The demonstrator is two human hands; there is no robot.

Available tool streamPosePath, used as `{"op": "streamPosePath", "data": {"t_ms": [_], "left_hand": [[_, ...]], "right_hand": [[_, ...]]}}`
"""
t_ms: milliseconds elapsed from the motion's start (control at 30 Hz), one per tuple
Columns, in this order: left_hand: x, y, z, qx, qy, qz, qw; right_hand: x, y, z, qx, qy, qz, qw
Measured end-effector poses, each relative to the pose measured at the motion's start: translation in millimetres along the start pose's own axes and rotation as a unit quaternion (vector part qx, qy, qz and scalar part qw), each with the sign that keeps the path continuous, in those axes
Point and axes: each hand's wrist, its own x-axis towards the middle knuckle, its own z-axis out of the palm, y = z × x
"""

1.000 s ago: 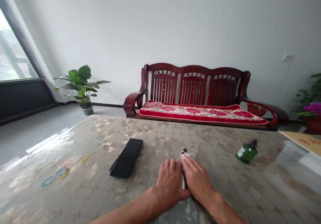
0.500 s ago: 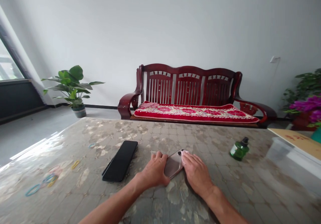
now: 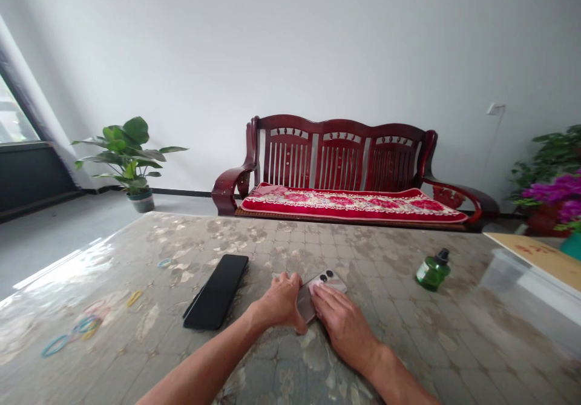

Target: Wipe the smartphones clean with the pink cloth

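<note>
A pinkish phone (image 3: 327, 281) lies back side up on the patterned table (image 3: 390, 308), its two camera lenses showing at the far end. My left hand (image 3: 281, 303) curls against the phone's left edge and holds it. My right hand (image 3: 341, 322) lies flat on top of the phone with fingers stretched out and pressed on its back; a small pale thing under the fingertips is too small to make out. A black phone (image 3: 216, 291) lies to the left of my hands.
A small green bottle (image 3: 433, 270) stands to the right. Several coloured rubber bands (image 3: 86, 325) lie at the table's left. A clear plastic box (image 3: 521, 284) sits at the right edge. Beyond the table are a red wooden bench (image 3: 354, 181) and a potted plant (image 3: 129, 157).
The phone went from standing on its edge between my hands to lying flat. My right hand slid back toward me along its back, uncovering the lenses. The camera view shifted right.
</note>
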Motion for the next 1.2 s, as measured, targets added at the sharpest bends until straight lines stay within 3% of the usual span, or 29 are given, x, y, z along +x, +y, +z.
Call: {"op": "streamPosePath", "data": {"t_ms": [200, 467, 767, 1033, 1200], "left_hand": [[0.3, 1.3, -0.1, 0.006, -0.001, -0.020, 1.000], [-10.5, 12.0, -10.3, 0.017, 0.039, -0.031, 0.999], [-32.0, 27.7, -27.3, 0.078, 0.090, -0.008, 0.993], [-42.4, 24.0, -34.1, 0.113, 0.094, -0.007, 0.989], [-46.3, 29.8, -36.5, 0.131, 0.091, -0.002, 0.987]], "right_hand": [[11.6, 8.3, -1.9, -0.007, -0.004, -0.019, 1.000], [16.5, 22.8, -8.4, -0.059, 0.043, 0.053, 0.996], [21.3, -6.3, -27.5, -0.041, 0.047, -0.051, 0.997], [12.0, 29.6, -25.8, -0.061, 0.087, 0.047, 0.993], [14.0, 11.8, -25.6, -0.045, 0.093, 0.012, 0.995]]}}
